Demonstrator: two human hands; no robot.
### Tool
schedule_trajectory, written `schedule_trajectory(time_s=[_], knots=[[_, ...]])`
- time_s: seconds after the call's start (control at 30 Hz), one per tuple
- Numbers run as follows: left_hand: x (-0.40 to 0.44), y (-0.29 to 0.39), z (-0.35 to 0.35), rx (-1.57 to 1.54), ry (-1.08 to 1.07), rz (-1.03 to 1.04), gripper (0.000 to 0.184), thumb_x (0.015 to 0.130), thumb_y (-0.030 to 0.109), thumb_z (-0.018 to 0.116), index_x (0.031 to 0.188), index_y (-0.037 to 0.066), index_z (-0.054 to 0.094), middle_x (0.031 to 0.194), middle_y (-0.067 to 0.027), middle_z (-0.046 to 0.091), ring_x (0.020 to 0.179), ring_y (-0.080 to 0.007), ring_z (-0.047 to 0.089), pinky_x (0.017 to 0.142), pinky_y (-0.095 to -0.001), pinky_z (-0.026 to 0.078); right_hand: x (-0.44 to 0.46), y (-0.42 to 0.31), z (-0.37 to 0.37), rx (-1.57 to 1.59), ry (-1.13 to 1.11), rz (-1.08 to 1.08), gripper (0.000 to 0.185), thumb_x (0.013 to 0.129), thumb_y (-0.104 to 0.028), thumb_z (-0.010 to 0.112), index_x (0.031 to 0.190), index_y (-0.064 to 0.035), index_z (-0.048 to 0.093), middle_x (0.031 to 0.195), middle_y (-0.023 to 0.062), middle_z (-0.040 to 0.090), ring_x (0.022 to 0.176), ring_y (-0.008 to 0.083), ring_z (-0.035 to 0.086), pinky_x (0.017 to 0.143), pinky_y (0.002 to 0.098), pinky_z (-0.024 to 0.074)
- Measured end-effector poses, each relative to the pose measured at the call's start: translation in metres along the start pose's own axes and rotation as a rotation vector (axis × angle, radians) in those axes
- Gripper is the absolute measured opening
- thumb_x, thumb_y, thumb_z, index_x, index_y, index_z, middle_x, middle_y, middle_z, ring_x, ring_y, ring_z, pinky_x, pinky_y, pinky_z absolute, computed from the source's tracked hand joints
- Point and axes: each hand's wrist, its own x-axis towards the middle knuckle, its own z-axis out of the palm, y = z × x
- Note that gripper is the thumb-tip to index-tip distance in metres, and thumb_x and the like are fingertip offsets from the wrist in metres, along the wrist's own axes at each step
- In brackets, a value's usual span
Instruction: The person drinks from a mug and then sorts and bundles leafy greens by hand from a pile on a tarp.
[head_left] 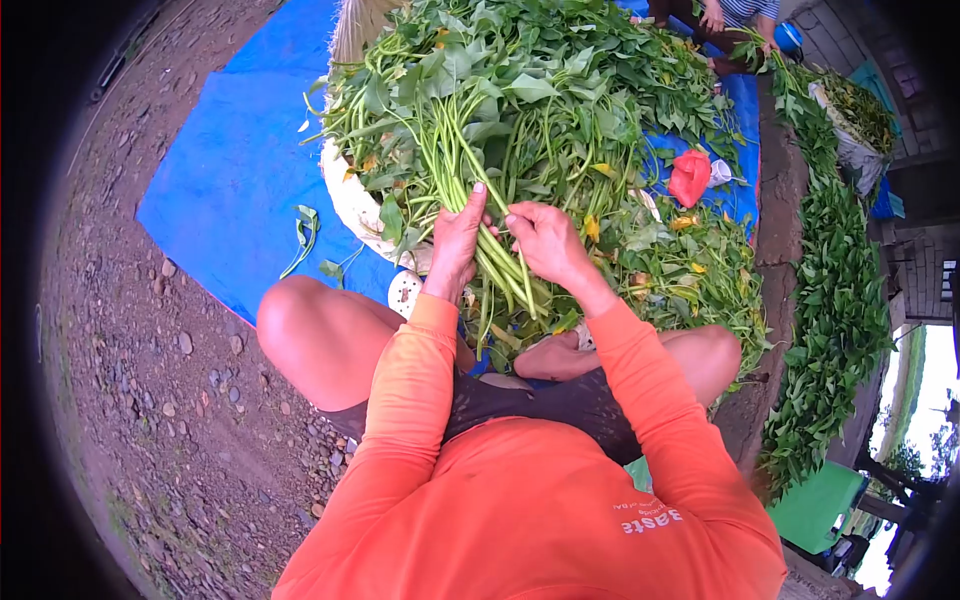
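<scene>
A bundle of long green leafy stems [440, 150] is in my left hand [458, 240], whose fingers wrap round the stalks with the thumb on top. The cut ends point down toward my lap, and the leaves lie over the big pile of greens [560, 60]. Just right of it, my right hand [545, 240] pinches a stem at the bundle's right side. Both hands are close together above the pile's near edge, between my bent knees.
A blue tarp [230, 170] lies under the pile, with a white sack edge [350, 200] at its left. A red bag [689, 178] and white cup [719, 173] sit right. Another person's hand [712, 18] shows at top right. More greens [835, 300] line the right side.
</scene>
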Motion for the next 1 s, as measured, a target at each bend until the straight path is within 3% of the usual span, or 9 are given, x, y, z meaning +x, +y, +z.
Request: schedule_trajectory(time_s=[0.07,0.13,0.27,0.3,0.53,0.6,0.8,0.9,1.0], knots=[[-0.004,0.002,-0.004,-0.042,0.014,-0.055,0.044,0.097,0.051,0.078,0.113,0.014,0.061,0.077,0.0005,0.059,0.062,-0.0140,0.064,0.054,-0.0275,0.056,-0.007,-0.009,0.008,0.000,0.010,0.023,0.023,0.100,-0.013,0.065,0.112,0.0043,0.075,0.105,0.0278,0.074,0.097,0.0422,0.074,0.087,0.0436,0.0578],[0.000,-0.002,-0.009,-0.102,0.011,-0.034,0.045,0.096,0.052,0.078,0.112,0.014,0.061,0.076,0.0007,0.058,0.064,-0.0137,0.063,0.058,-0.0283,0.056,-0.016,-0.016,0.009,-0.049,0.014,-0.005,0.022,0.100,-0.012,0.065,0.110,0.0050,0.075,0.104,0.0286,0.073,0.096,0.0434,0.073,0.087,0.0445,0.0577],[0.004,-0.006,-0.010,0.036,0.022,0.108,0.025,0.093,0.024,0.084,0.095,0.009,0.064,0.079,-0.0001,0.064,0.065,-0.0110,0.059,0.059,-0.0283,0.050,-0.027,-0.017,0.029,-0.260,0.026,-0.258,0.018,0.100,-0.012,0.062,0.104,0.0031,0.071,0.093,0.0251,0.068,0.087,0.0478,0.068,0.079,0.0537,0.0556],[0.001,-0.002,-0.008,-0.005,0.098,0.126,0.017,0.086,0.008,0.080,0.090,0.007,0.064,0.081,-0.0007,0.066,0.065,-0.0112,0.058,0.059,-0.0292,0.047,-0.032,-0.024,0.029,-0.307,0.068,-0.276,0.018,0.103,-0.015,0.062,0.104,0.0025,0.068,0.089,0.0232,0.066,0.084,0.0451,0.067,0.074,0.0531,0.0549],[0.004,0.031,-0.016,0.092,0.317,0.264,0.014,0.081,0.001,0.074,0.092,0.003,0.065,0.081,-0.0013,0.065,0.066,-0.0127,0.059,0.062,-0.0307,0.049,-0.035,-0.023,0.023,-0.382,0.099,-0.366,0.021,0.105,-0.019,0.063,0.094,-0.0013,0.060,0.088,0.0214,0.065,0.081,0.0461,0.065,0.070,0.0536,0.0539],[0.010,0.047,-0.029,0.114,0.361,0.385,0.022,0.084,0.003,0.077,0.104,-0.001,0.067,0.086,-0.0058,0.069,0.069,-0.0161,0.065,0.064,-0.0333,0.054,-0.028,-0.009,0.015,-0.366,0.086,-0.210,0.020,0.105,-0.020,0.062,0.096,-0.0024,0.061,0.088,0.0198,0.066,0.081,0.0442,0.067,0.073,0.0540,0.0539],[0.007,0.083,-0.041,0.189,0.389,0.408,0.021,0.085,0.005,0.077,0.102,-0.002,0.066,0.085,-0.0065,0.069,0.067,-0.0154,0.064,0.061,-0.0321,0.051,0.047,0.058,0.029,-0.137,0.122,0.242,0.026,0.097,-0.022,0.071,0.111,0.0002,0.067,0.106,0.0220,0.073,0.095,0.0409,0.071,0.085,0.0480,0.0560],[0.001,0.085,-0.029,0.202,0.374,0.369,0.023,0.086,0.006,0.077,0.104,-0.002,0.066,0.087,-0.0067,0.069,0.068,-0.0153,0.064,0.061,-0.0317,0.051,0.082,0.072,0.065,-0.309,0.284,0.276,0.030,0.093,-0.022,0.079,0.112,-0.0002,0.073,0.099,0.0170,0.077,0.090,0.0265,0.074,0.087,0.0370,0.0573],[0.003,0.080,-0.030,0.193,0.359,0.346,0.026,0.086,0.006,0.078,0.108,-0.002,0.066,0.091,-0.0068,0.070,0.072,-0.0155,0.065,0.063,-0.0316,0.052,0.102,0.094,0.074,-0.004,0.211,0.282,0.032,0.094,-0.021,0.078,0.116,0.0014,0.073,0.098,0.0145,0.077,0.093,0.0248,0.074,0.088,0.0387,0.0574]])
